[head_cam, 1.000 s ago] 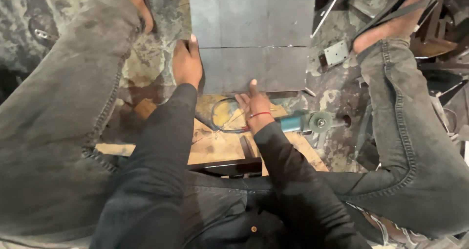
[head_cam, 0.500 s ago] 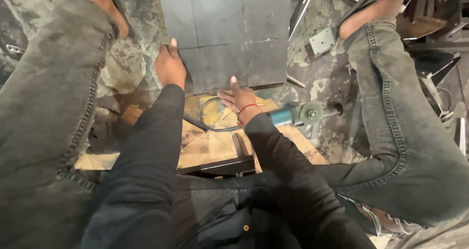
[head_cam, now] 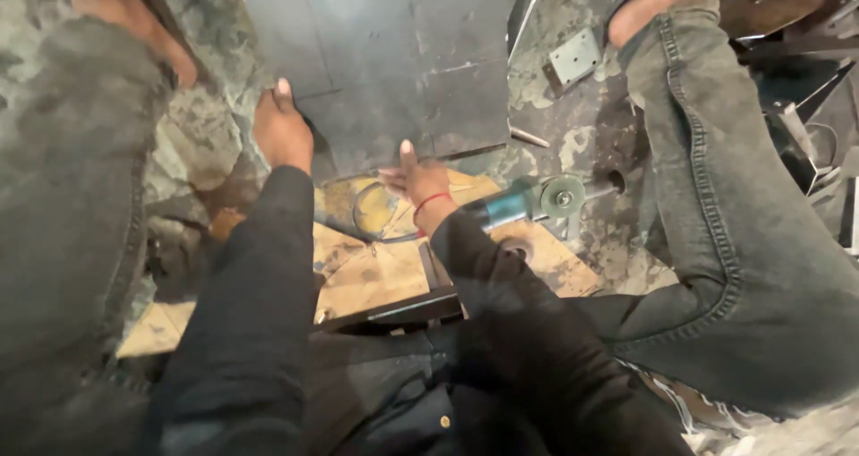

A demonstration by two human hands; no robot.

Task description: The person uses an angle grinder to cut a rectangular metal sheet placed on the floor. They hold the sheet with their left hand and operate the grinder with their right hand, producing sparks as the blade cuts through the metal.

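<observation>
On the floor, between two legs in grey jeans: left hand (head_cam: pixel 282 132) flat at the left edge of the dark metal sheet (head_cam: pixel 403 53), fingers together, touching the edge, nothing pinched. Right hand (head_cam: pixel 414 177) at the sheet's near edge, fingers slightly spread and resting on it, red band at the wrist. Sheet flat on the stained floor, ahead of both hands. Wooden board (head_cam: pixel 376 272) below the hands. Angle grinder (head_cam: pixel 537 201) just right of the right wrist, lying on the board edge, untouched.

Two hands: left hand (head_cam: pixel 280 132), right hand (head_cam: pixel 413 178) (red wristband); one metal sheet (head_cam: pixel 394 53); one angle grinder (head_cam: pixel 530 201).
</observation>
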